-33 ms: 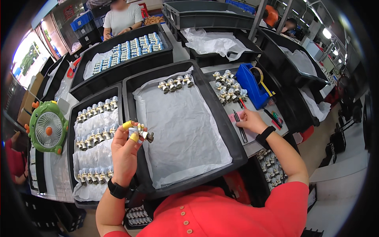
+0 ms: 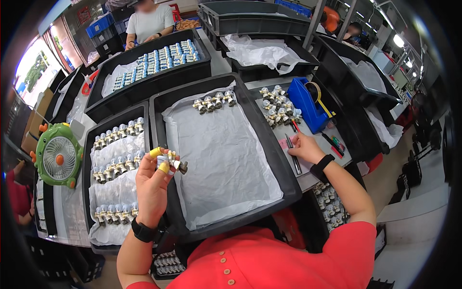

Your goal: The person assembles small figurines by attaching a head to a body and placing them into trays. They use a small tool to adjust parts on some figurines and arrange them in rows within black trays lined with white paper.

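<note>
At three o'clock the right hand (image 2: 308,147) had barely shifted at a pen (image 2: 295,163), grip unclear, advancing little, while at eight the left hand (image 2: 151,184) pinched a figurine (image 2: 176,163) between its fingers.

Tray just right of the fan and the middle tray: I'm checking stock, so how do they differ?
The fan-side tray holds three rows of figurines; the middle tray holds one short row at its far end. The middle tray looks wider than the fan-side tray. The middle tray's pale liner shows broadly, the fan-side tray's in bands. Both are black.
</note>
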Demonstrator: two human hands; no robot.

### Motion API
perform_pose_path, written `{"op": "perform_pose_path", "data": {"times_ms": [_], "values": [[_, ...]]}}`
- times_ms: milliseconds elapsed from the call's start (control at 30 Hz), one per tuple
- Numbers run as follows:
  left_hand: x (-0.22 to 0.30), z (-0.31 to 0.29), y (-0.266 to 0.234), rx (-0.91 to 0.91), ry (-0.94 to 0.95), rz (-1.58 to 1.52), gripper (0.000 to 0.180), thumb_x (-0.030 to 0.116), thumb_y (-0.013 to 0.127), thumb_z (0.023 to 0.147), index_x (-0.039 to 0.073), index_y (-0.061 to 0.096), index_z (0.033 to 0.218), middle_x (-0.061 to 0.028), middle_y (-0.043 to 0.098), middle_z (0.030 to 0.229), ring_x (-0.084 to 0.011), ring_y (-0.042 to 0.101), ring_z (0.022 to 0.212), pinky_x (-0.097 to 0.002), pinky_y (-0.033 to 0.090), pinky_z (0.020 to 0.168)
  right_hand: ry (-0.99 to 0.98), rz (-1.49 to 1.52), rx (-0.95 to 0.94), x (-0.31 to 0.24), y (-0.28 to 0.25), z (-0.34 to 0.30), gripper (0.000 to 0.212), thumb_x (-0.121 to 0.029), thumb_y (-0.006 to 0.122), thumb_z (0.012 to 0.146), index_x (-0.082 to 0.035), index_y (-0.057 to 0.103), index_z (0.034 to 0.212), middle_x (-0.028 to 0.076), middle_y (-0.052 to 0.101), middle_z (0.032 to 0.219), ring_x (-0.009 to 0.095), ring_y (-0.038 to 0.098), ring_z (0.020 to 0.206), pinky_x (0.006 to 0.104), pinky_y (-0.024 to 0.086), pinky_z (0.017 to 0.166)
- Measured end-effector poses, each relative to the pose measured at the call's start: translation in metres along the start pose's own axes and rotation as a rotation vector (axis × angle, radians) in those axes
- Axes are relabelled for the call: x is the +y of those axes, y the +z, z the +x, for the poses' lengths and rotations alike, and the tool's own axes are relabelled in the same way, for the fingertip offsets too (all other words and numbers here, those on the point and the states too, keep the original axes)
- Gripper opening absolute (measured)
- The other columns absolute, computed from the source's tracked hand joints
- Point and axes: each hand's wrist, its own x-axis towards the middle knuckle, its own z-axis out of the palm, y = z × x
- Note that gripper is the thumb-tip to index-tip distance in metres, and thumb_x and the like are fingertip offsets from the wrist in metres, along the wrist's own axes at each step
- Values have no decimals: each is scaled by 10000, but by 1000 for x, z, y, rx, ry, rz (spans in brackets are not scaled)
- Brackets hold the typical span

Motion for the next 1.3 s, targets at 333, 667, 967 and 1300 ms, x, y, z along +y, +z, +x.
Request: {"op": "perform_pose_path", "data": {"times_ms": [333,667,967,1300], "values": [[0,1,-8,-12,-11,-125,279,73,534,879,59,501,1155,-65,572,1083,-191,576,1003,-285,454,831,-85,859,-85,-114,-61,11,260,-109,508,853,-2,507,1090,21,557,719,70,540,578,175,383,475],[17,10,-31,120,123,-290,337,65,511,876,41,477,1210,-88,564,1142,-155,572,966,-237,425,782,-413,844,-618,-281,51,-24,414,-127,416,941,-43,365,1343,6,523,759,54,487,523,174,372,472],[18,11,-31,117,212,-134,348,51,498,892,32,475,1239,-92,555,1171,-130,550,984,-250,410,829,-593,585,-564,-267,89,-19,495,-27,448,901,-92,342,1380,87,598,827,107,574,584,240,470,542],[11,10,-23,102,122,-222,373,88,475,928,74,397,1293,-49,498,1134,-170,562,1011,-346,464,873,-665,466,-529,-263,86,-19,501,5,462,876,-86,367,1360,129,615,855,153,594,606,265,494,565]]}}
